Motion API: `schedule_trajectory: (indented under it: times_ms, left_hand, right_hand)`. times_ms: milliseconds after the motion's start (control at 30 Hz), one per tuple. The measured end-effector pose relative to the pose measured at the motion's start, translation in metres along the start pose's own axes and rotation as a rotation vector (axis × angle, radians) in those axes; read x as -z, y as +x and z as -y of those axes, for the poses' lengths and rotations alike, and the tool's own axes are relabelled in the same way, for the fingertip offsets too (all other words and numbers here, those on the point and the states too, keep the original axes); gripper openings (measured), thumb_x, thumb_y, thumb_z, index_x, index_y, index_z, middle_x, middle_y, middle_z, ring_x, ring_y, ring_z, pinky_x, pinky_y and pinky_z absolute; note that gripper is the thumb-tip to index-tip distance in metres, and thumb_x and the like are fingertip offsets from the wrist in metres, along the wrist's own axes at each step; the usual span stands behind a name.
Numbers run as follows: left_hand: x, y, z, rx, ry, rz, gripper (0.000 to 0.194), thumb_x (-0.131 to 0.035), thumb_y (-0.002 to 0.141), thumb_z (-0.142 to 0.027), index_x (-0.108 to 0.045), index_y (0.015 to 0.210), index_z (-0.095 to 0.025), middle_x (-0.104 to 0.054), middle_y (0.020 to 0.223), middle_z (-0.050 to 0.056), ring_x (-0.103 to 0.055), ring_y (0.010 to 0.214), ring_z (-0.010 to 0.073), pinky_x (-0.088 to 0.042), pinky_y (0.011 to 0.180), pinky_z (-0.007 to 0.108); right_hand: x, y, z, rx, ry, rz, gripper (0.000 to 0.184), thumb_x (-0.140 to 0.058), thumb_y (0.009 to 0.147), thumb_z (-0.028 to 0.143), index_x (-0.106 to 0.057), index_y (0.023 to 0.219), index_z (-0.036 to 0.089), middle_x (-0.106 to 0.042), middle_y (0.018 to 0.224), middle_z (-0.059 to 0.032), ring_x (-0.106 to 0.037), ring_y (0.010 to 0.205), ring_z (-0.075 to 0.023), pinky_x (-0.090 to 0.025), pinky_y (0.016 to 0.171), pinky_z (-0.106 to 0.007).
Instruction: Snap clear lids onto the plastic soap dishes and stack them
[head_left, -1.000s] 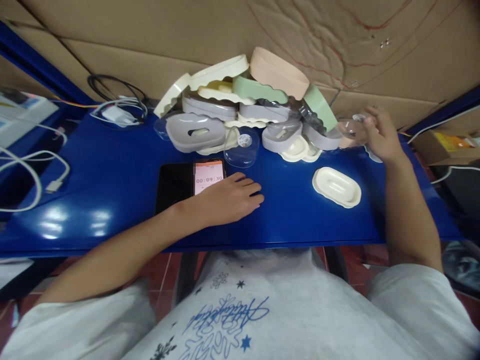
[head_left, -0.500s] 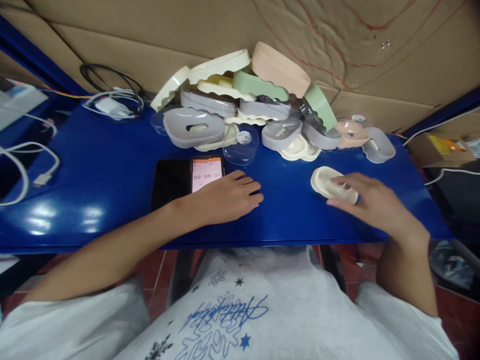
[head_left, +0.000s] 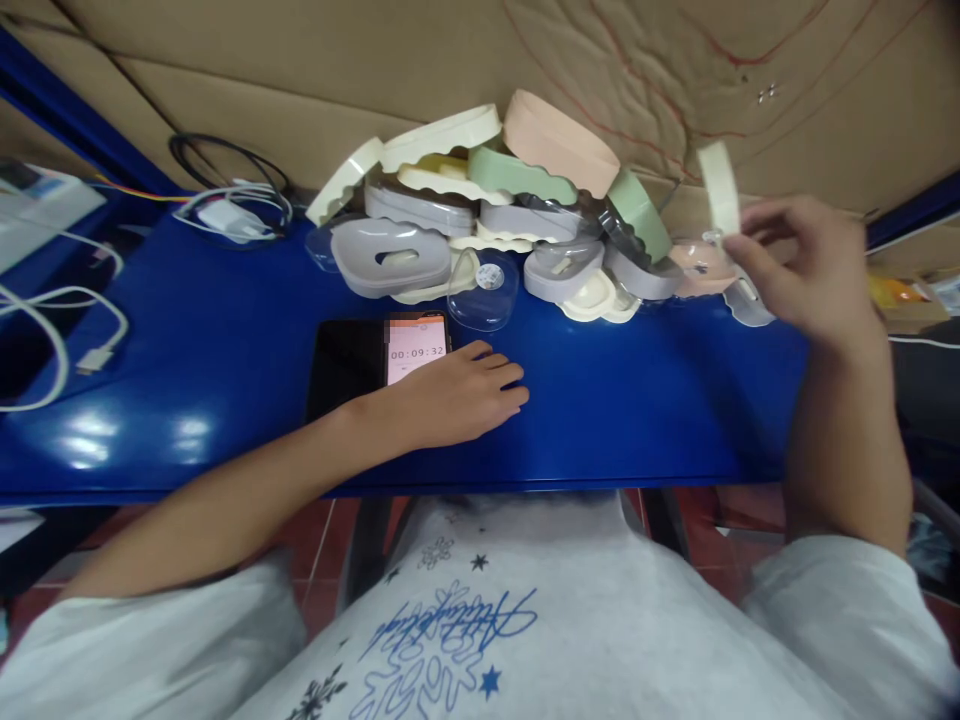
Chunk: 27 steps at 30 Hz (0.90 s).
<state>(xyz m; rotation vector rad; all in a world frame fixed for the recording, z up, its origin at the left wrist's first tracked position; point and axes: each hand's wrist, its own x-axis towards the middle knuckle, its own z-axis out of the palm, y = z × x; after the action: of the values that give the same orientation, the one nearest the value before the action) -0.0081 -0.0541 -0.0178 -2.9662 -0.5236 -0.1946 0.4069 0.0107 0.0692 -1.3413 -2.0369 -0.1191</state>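
Note:
My right hand (head_left: 795, 255) is raised at the right end of the pile, its fingers closed on a cream soap dish (head_left: 720, 188) that is tipped up on its side. Just below it are a peach soap dish (head_left: 701, 268) and a grey one (head_left: 750, 303), the latter partly hidden by the hand. My left hand (head_left: 476, 395) lies palm down on the blue table (head_left: 615, 420), fingers a little apart and holding nothing. Its wrist rests by a phone (head_left: 416, 350) showing a running timer. A clear lid (head_left: 484, 292) with a round sticker lies beyond the fingertips.
Several soap dish parts in cream, green (head_left: 517, 175), peach and grey are heaped against a cardboard wall (head_left: 300, 60). Coiled cables and a white charger (head_left: 232, 218) lie at the back left. A white cable plug (head_left: 97, 358) is at the far left.
My right hand left the back right, took the cream soap dish off the table front, and lifted it up and back to the pile's right end. The left hand stayed put.

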Motion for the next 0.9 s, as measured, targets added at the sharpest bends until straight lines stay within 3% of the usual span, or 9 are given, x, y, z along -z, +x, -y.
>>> schedule_trajectory:
  times_ms: [100,167,267,367,467,567,700,800,900]
  left_hand:
    - [0.001,0.000,-0.001,0.010,0.022,-0.011,0.023,-0.052,0.114,-0.022,-0.074,0.109,-0.018,-0.076,0.116,0.008,-0.072,0.100,0.0258,-0.050,0.094,0.042]
    - [0.001,0.000,-0.001,0.014,0.022,-0.010,0.023,-0.052,0.114,-0.022,-0.074,0.108,-0.018,-0.076,0.116,0.008,-0.072,0.101,0.0258,-0.050,0.095,0.042]
    - [-0.001,0.000,-0.002,0.011,0.008,0.004,0.020,-0.054,0.113,-0.022,-0.073,0.107,-0.018,-0.076,0.115,0.008,-0.072,0.102,0.0253,-0.049,0.096,0.041]
    - [-0.002,-0.001,-0.001,0.010,0.009,0.012,0.020,-0.054,0.113,-0.022,-0.073,0.107,-0.019,-0.076,0.113,0.007,-0.071,0.100,0.0247,-0.048,0.095,0.041]
    - [-0.003,-0.001,0.000,0.003,0.014,0.005,0.020,-0.055,0.113,-0.022,-0.073,0.108,-0.018,-0.076,0.113,0.008,-0.071,0.102,0.0240,-0.048,0.095,0.040]
    - [-0.003,-0.001,0.000,-0.005,0.017,0.005,0.019,-0.055,0.112,-0.021,-0.074,0.108,-0.018,-0.076,0.113,0.008,-0.071,0.101,0.0239,-0.048,0.095,0.040]
    - [-0.003,-0.001,0.000,-0.006,0.043,0.001,0.020,-0.055,0.112,-0.021,-0.075,0.109,-0.018,-0.076,0.114,0.008,-0.071,0.099,0.0239,-0.048,0.094,0.040]
    - [-0.002,-0.001,0.000,-0.018,0.053,-0.004,0.019,-0.057,0.111,-0.022,-0.075,0.108,-0.018,-0.077,0.113,0.009,-0.071,0.097,0.0240,-0.048,0.092,0.040]
    - [-0.002,-0.001,0.000,-0.022,0.057,-0.005,0.019,-0.057,0.111,-0.021,-0.075,0.108,-0.018,-0.077,0.114,0.008,-0.071,0.095,0.0238,-0.048,0.091,0.039]
  right_hand:
    - [-0.026,0.033,-0.023,0.034,-0.009,0.127,0.034,-0.072,0.100,0.051,-0.078,0.121,0.025,-0.081,0.117,-0.0089,-0.074,0.105,-0.0247,-0.059,0.093,-0.040]
    - [-0.031,0.038,-0.033,0.064,-0.027,0.154,0.036,-0.071,0.102,0.048,-0.075,0.129,0.025,-0.079,0.127,-0.0106,-0.072,0.117,-0.0268,-0.057,0.102,-0.043]
    - [-0.025,0.026,-0.049,0.062,-0.127,0.112,0.044,-0.067,0.104,0.045,-0.071,0.140,0.020,-0.075,0.136,-0.0157,-0.068,0.129,-0.0301,-0.050,0.115,-0.047]
    - [-0.016,0.001,-0.076,-0.174,-0.368,0.121,0.042,-0.054,0.107,0.035,-0.070,0.140,0.015,-0.072,0.143,-0.0182,-0.064,0.137,-0.0289,-0.045,0.120,-0.043]
    - [-0.017,-0.023,-0.108,-0.456,-0.537,0.206,0.047,-0.046,0.104,0.028,-0.069,0.142,0.012,-0.070,0.145,-0.0223,-0.064,0.136,-0.0314,-0.047,0.114,-0.044]
    - [-0.022,-0.039,-0.131,-0.578,-0.572,0.285,0.047,-0.051,0.103,0.040,-0.074,0.136,0.014,-0.074,0.138,-0.0249,-0.068,0.127,-0.0377,-0.050,0.103,-0.049]
    - [-0.024,-0.046,-0.139,-0.652,-0.599,0.342,0.052,-0.061,0.103,0.053,-0.077,0.137,0.017,-0.077,0.132,-0.0224,-0.071,0.120,-0.0372,-0.052,0.098,-0.045]
    - [-0.024,-0.045,-0.137,-0.670,-0.600,0.356,0.055,-0.071,0.097,0.050,-0.075,0.142,0.019,-0.075,0.140,-0.0213,-0.070,0.125,-0.0384,-0.051,0.100,-0.045]
    - [-0.022,-0.043,-0.135,-0.695,-0.579,0.330,0.056,-0.068,0.098,0.046,-0.071,0.147,0.020,-0.076,0.139,-0.0193,-0.071,0.126,-0.0384,-0.052,0.100,-0.044]
